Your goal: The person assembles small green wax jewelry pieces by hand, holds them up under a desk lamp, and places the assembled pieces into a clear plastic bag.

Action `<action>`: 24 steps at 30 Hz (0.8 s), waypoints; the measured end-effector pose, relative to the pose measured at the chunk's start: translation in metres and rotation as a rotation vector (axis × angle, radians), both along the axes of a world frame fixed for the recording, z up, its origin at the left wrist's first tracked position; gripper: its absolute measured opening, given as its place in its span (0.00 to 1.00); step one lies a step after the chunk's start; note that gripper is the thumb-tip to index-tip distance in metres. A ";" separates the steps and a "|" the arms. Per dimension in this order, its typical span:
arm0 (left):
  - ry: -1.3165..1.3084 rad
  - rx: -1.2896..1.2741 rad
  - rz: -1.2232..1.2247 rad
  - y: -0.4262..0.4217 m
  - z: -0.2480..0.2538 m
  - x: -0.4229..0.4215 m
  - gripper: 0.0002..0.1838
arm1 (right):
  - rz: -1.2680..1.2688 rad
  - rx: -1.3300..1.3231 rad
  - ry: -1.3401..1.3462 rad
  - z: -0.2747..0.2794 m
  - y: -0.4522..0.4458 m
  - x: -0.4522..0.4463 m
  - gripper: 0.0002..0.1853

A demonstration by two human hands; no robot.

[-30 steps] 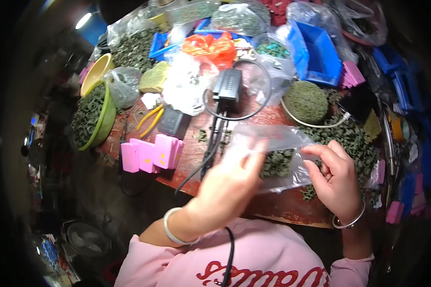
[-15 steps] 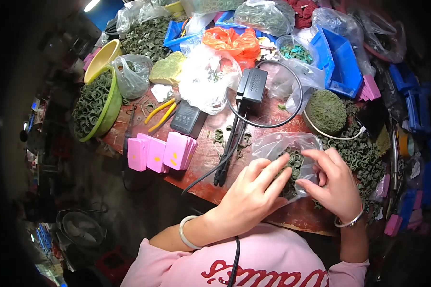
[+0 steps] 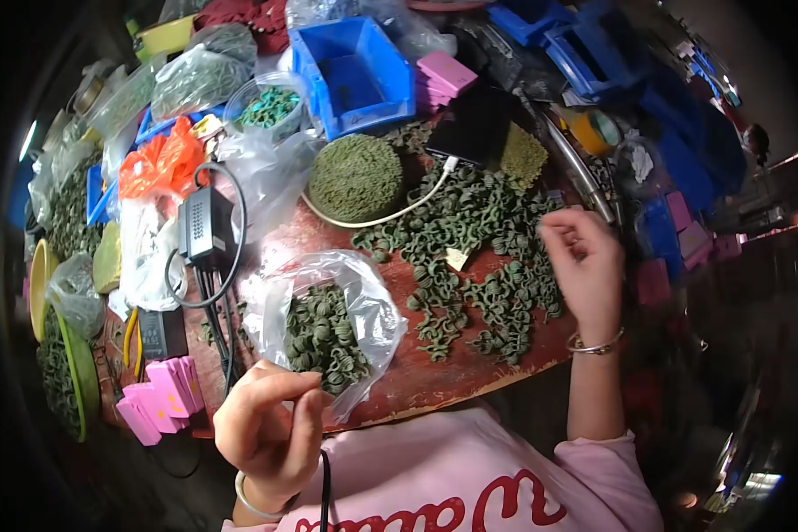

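A clear plastic bag (image 3: 377, 306) lies on the table with its mouth spread. Inside are several small dark green curled pieces (image 3: 319, 332), rubbery in look. My left hand (image 3: 270, 426) is at the bag's near left edge, fingers curled and thumb close to the forefinger. Whether bag film or a piece is between them I cannot make out. My right hand (image 3: 587, 266) hovers right of a loose pile of the same green pieces (image 3: 492, 230). Its fingers are loosely bent and apart, with nothing visible in them.
A round green spongy block (image 3: 356, 177), a blue bin (image 3: 355, 75) and a phone-like black device (image 3: 461, 129) with a white cable stand behind the pile. At left are a black power adapter (image 3: 206, 226), pink blocks (image 3: 164, 399) and a green basin (image 3: 82, 372). The table's edge (image 3: 470, 399) runs nearest me.
The view has swung to the right. Both hands have left the bag's middle: the left is at its near edge, the right has moved to the far side of the pile.
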State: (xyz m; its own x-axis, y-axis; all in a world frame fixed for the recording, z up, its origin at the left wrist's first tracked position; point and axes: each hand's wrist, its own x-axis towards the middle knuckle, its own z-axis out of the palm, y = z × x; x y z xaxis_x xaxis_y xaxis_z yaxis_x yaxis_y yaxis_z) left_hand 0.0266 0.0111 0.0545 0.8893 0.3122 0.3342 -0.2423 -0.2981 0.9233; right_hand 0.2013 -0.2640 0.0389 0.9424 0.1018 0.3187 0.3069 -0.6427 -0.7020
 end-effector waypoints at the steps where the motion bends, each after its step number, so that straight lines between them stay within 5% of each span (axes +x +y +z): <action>1: -0.004 0.002 -0.007 -0.003 0.000 0.002 0.08 | 0.046 -0.038 0.026 0.001 0.007 -0.001 0.07; 8: 0.021 0.027 -0.090 -0.012 -0.002 0.011 0.03 | 0.178 -0.271 -0.088 -0.009 0.024 0.017 0.15; 15: 0.036 -0.036 -0.036 -0.014 -0.004 0.011 0.03 | 0.182 -0.310 -0.057 -0.023 0.009 0.015 0.11; 21: 0.042 -0.022 -0.099 -0.014 0.004 0.016 0.02 | 0.147 -0.190 -0.027 -0.014 0.007 0.014 0.08; 24: 0.120 -0.146 -0.106 -0.016 0.015 0.018 0.03 | 0.126 0.074 0.171 -0.006 0.005 0.007 0.08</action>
State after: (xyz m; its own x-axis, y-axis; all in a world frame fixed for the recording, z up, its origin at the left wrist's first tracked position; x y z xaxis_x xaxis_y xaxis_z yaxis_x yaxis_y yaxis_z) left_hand 0.0449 -0.0047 0.0693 0.9503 0.2524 0.1821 -0.1508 -0.1383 0.9788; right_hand 0.2086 -0.2586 0.0331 0.9646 0.2044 0.1665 0.2540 -0.5513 -0.7947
